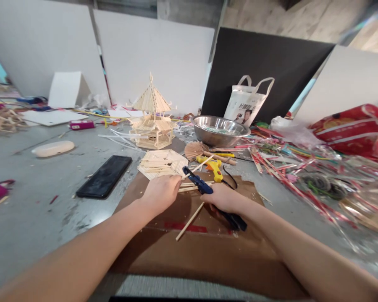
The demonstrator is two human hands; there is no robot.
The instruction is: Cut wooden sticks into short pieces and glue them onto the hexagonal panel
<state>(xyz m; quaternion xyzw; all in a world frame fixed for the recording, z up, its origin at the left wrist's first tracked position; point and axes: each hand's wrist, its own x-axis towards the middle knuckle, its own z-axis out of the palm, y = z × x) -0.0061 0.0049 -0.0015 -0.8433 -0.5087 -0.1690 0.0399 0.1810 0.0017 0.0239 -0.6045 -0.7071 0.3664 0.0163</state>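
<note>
Wooden stick is above the brown board, between the two hands, slanting up and away to the right. Nearest me on the remote feed: bare board, a strip of red tape, and a second stick lying across it. That one's upper end meets the right hand; I cannot tell if it is gripped or just tucked beneath.

Right hand is closed around a blue cutter, dark handles pointing back toward me. Left hand is closed on the wooden stick's near end, close to the cutter's head. Whether the jaws bite the wood I cannot tell.

My reading: sizing or trimming, stick being set to the cutter. Next move, I judge, calls for a steady left pinch, jaws square at the chosen length, fingertips kept off the cutting line, then a firm squeeze. Risk: a skewed cut or a flying offcut.

Just beyond: more sticks on the board, a yellow glue gun, and a flat slatted panel; black phone well to the left. Farther: tiered stick pagoda, upright, and a steel bowl. Farthest: white tote bag by a black panel.
</note>
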